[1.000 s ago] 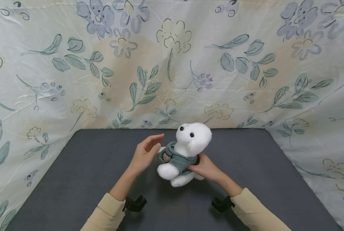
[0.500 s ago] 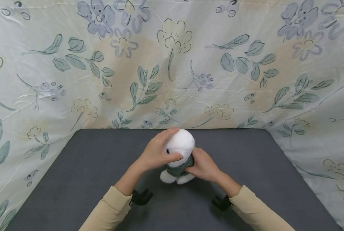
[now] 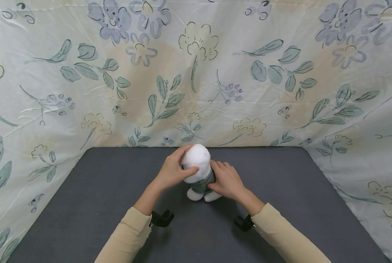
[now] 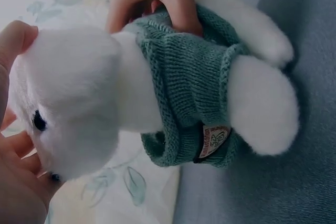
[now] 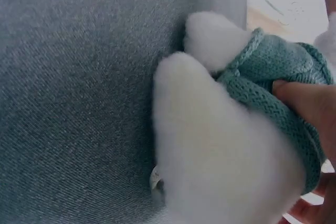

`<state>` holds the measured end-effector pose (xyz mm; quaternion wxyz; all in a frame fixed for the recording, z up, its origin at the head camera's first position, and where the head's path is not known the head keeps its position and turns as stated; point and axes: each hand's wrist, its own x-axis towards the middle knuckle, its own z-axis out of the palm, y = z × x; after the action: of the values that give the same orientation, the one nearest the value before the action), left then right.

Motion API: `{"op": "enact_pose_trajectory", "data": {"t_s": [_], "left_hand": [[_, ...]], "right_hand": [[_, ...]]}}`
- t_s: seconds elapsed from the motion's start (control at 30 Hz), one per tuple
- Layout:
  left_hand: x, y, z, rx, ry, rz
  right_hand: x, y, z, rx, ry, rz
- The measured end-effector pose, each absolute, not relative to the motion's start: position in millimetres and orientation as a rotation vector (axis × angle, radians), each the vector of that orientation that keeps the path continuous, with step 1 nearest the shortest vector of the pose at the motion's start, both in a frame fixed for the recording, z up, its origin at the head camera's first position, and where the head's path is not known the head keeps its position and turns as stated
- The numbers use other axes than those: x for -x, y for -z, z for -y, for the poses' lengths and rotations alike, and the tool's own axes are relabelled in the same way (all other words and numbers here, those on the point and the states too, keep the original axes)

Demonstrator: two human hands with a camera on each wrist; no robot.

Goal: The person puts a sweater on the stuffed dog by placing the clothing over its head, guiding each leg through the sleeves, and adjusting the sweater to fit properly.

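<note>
White plush bear (image 3: pixel 198 171) stood upright at centre of dark surface (image 3: pixel 84 204); left hand (image 3: pixel 174 170) clasped its head; right hand (image 3: pixel 226 179) gripped its green knitted sweater (image 4: pixel 191 82) from the right.

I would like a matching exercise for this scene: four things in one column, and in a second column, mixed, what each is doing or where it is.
Things:
1. left hand
2. right hand
3. green sweater
4. small label

States:
A. grips the toy's sweatered body
B. sewn at the sweater's hem
C. cups the plush toy's white head
D. worn around the toy's body

Pairs: 1-C, 2-A, 3-D, 4-B
</note>
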<state>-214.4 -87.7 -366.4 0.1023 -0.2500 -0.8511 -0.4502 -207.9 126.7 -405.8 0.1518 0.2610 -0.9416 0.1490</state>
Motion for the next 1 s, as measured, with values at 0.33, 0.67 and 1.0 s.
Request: {"op": "enact_pose_trajectory", "data": {"t_s": [0.33, 0.67, 1.0], "left_hand": [[224, 379, 88, 0.668, 1.314, 2.539], [224, 378, 86, 0.640, 1.344, 2.565], [222, 378, 85, 0.638, 1.323, 2.572]], "right_hand": [[214, 407, -132, -0.790, -0.652, 2.868], [215, 392, -146, -0.230, -1.068, 2.949], [213, 394, -142, -0.205, -0.937, 2.952]]}}
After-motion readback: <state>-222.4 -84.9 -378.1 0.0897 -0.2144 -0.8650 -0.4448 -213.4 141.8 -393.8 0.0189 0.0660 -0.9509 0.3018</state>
